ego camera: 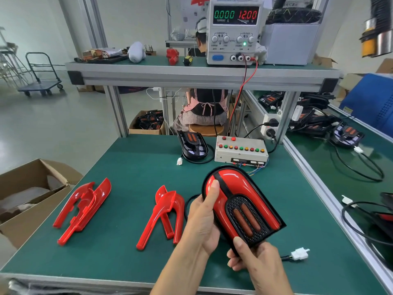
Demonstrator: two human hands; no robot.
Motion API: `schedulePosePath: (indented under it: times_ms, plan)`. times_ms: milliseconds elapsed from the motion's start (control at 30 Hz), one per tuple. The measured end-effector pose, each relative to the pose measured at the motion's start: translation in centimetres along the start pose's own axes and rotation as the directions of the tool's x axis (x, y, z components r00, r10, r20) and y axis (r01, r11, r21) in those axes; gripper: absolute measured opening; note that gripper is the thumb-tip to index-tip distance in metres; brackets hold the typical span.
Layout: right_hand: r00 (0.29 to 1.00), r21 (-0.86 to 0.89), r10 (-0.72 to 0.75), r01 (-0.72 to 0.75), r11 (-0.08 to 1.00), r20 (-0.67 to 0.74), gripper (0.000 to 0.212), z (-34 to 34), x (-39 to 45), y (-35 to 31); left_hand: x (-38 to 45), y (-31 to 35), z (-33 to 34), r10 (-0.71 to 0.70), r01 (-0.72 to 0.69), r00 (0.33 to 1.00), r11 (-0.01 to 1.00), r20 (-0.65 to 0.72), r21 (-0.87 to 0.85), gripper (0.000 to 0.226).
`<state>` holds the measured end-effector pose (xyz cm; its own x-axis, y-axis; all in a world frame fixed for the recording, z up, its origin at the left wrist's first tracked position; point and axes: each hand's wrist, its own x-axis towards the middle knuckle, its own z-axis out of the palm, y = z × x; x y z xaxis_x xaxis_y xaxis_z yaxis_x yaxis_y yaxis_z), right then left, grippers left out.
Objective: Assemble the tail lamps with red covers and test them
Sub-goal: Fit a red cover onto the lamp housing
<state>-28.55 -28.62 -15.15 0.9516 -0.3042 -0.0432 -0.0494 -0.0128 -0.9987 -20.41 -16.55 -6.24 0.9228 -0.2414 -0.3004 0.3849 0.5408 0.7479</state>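
Note:
I hold a tail lamp (240, 201) with a glossy red cover fitted over its black body, tilted above the green bench. My left hand (202, 220) grips its left side, thumb pressed on the red cover. My right hand (253, 258) grips the lower end, thumb on the black grille edge. Its white connector (299, 253) lies on the mat at the right. Two pairs of loose red covers lie on the mat, one at the left (83, 207) and one nearer the middle (163, 216). A bare black lamp (192, 145) rests at the back beside the test box (240, 151).
A power supply (234, 28) on the upper shelf reads 0.000 A and 12.00 V, with red and black leads running down. An open cardboard box (29, 194) stands at the left edge. More black lamps and cables (319, 122) cover the right bench. A person sits behind the bench.

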Motion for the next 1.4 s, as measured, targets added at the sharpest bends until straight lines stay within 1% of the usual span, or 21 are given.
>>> schedulePosePath:
  times_ms: [100, 300, 533, 700, 800, 900, 967, 1033, 1100, 1133, 1200, 1233, 1300, 1367, 1400]
  plan:
    - [1.000, 0.009, 0.002, -0.002, 1.000, 0.011, 0.066, 0.0, 0.0, -0.1, -0.1, 0.0, 0.2, 0.034, -0.033, 0.999, 0.999, -0.014, 0.019, 0.060]
    - [1.000, 0.016, 0.011, -0.011, 1.000, 0.022, 0.068, -0.1, 0.1, -0.4, -0.1, -0.2, 0.1, 0.053, -0.052, 0.999, 0.998, -0.008, 0.040, 0.058]
    - [0.999, 0.010, 0.026, -0.026, 1.000, 0.031, 0.071, -0.1, 0.0, -0.7, -0.1, -0.2, -0.2, 0.044, -0.043, 0.999, 0.999, -0.012, 0.023, 0.057]
    - [0.999, 0.012, 0.046, -0.047, 0.999, 0.027, 0.087, 0.0, -0.1, -1.1, 0.0, -0.3, 0.0, 0.048, -0.047, 0.998, 0.999, -0.034, 0.024, 0.056]
    - [0.998, 0.008, 0.062, -0.063, 0.998, 0.015, 0.090, 0.1, -0.3, -1.6, 0.2, -0.4, 0.1, 0.040, -0.039, 0.998, 0.999, -0.050, 0.027, 0.057]
    - [0.997, -0.017, 0.078, -0.078, 0.997, 0.008, 0.088, 0.1, -0.5, -1.9, 0.5, -0.6, 0.1, 0.043, -0.041, 0.997, 0.999, -0.065, 0.034, 0.058]
    - [0.995, -0.040, 0.099, -0.099, 0.994, 0.014, 0.080, 0.3, -0.6, -2.6, 0.7, -0.8, 0.1, 0.053, -0.049, 0.995, 0.997, -0.083, 0.057, 0.054]
    - [0.989, -0.070, 0.141, -0.139, 0.988, 0.036, 0.071, 0.6, -0.7, -3.4, 0.9, -0.9, -0.2, 0.078, -0.068, 0.991, 0.993, -0.105, 0.093, 0.054]
    - [0.977, -0.119, 0.204, -0.196, 0.973, 0.062, 0.072, 0.6, -1.0, -4.3, 1.2, -1.0, -0.7, 0.099, -0.082, 0.989, 0.985, -0.108, 0.152, 0.055]
    - [0.972, -0.149, 0.231, -0.222, 0.964, 0.048, 0.075, 0.6, -1.2, -4.8, 1.4, -0.9, -0.9, 0.098, -0.078, 0.989, 0.981, -0.108, 0.175, 0.057]
    - [0.968, -0.232, 0.247, -0.253, 0.939, -0.055, 0.078, 0.5, -1.7, -5.6, 1.6, -0.9, -1.2, 0.060, -0.038, 0.991, 0.985, -0.124, 0.167, 0.068]
    - [0.969, -0.300, 0.208, -0.239, 0.924, -0.133, 0.076, 0.4, -2.0, -6.1, 1.7, -0.9, -1.3, 0.024, -0.005, 0.990, 0.991, -0.137, 0.137, 0.075]
    - [0.964, -0.433, 0.050, -0.164, 0.887, -0.262, 0.071, 0.0, -2.0, -6.8, 1.8, -1.0, -1.5, -0.026, 0.041, 0.988, 0.994, -0.153, 0.098, 0.082]
    - [0.929, -0.514, -0.119, -0.086, 0.854, -0.352, 0.072, -0.6, -1.7, -7.5, 2.0, -1.2, -1.7, -0.018, 0.036, 0.989, 0.992, -0.145, 0.119, 0.080]
    - [0.907, -0.550, -0.211, -0.027, 0.835, -0.365, 0.072, -1.1, -1.3, -8.0, 2.0, -1.3, -1.7, 0.000, 0.021, 0.990, 0.989, -0.143, 0.145, 0.076]
